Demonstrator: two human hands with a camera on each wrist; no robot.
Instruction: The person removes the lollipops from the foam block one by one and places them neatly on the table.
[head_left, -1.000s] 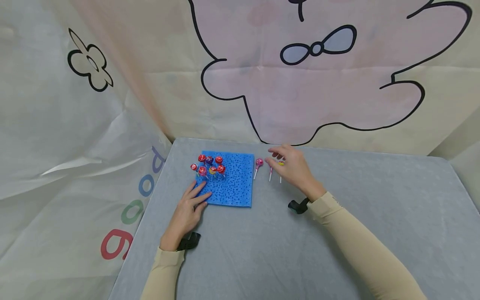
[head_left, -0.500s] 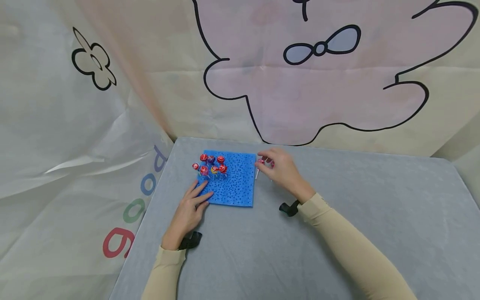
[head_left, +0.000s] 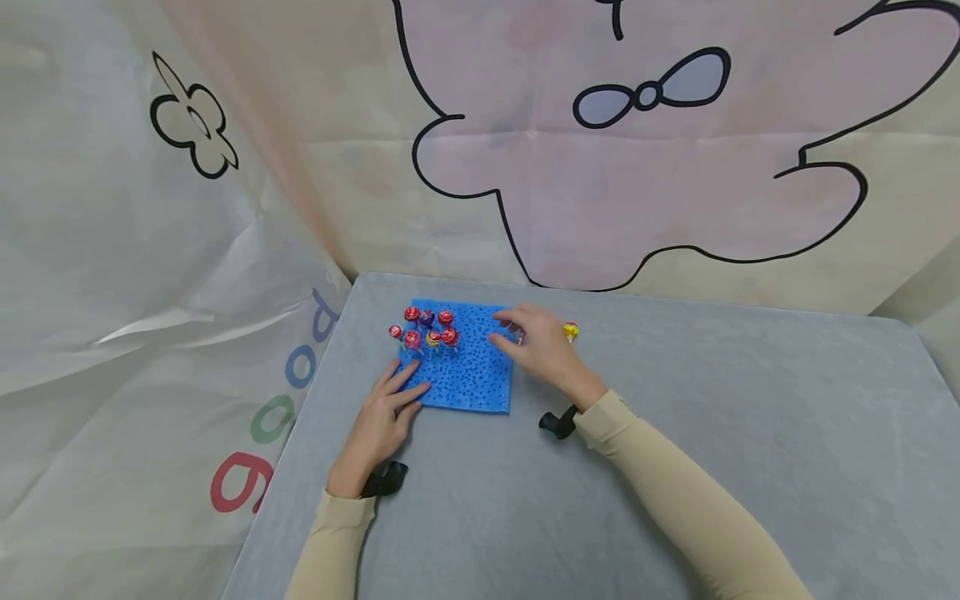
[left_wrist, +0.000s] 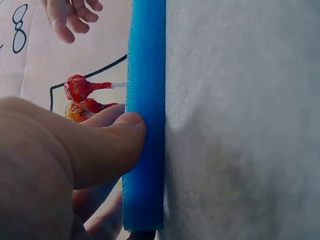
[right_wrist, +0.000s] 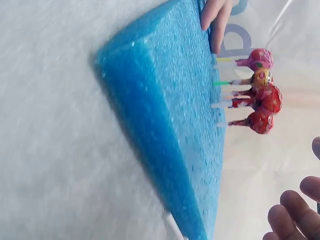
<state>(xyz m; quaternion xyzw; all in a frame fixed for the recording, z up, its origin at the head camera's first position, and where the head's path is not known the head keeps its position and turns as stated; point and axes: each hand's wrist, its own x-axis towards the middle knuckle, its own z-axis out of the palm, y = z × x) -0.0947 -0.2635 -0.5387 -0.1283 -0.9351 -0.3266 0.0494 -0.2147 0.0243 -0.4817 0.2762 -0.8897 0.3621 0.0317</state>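
A blue foam block point(head_left: 480, 375) lies on the table, with several lollipops point(head_left: 412, 339) stuck upright in its far left part. Their wrappers are mostly red, with a purple lollipop point(head_left: 427, 318) and a yellow lollipop point(head_left: 433, 338) among them. My left hand point(head_left: 382, 421) rests on the block's near left corner, fingers spread on top and thumb point(left_wrist: 127, 135) against its side. Over the block's right edge hovers my right hand point(head_left: 547, 346), fingers loosely bent and nothing between them. It mostly hides a pink lollipop point(head_left: 521, 337). A yellow-wrapped lollipop point(head_left: 572, 331) lies just right of the hand.
Grey cloth covers the table point(head_left: 675, 433). A white stick point(right_wrist: 173, 226) shows beside the block in the right wrist view. Behind the table hangs a printed backdrop point(head_left: 675, 192), and another sheet point(head_left: 187, 333) hangs along the left.
My right hand has moved left, from over the loose lollipops to the block's right edge, uncovering the yellow-wrapped one. My left hand stays on the block.
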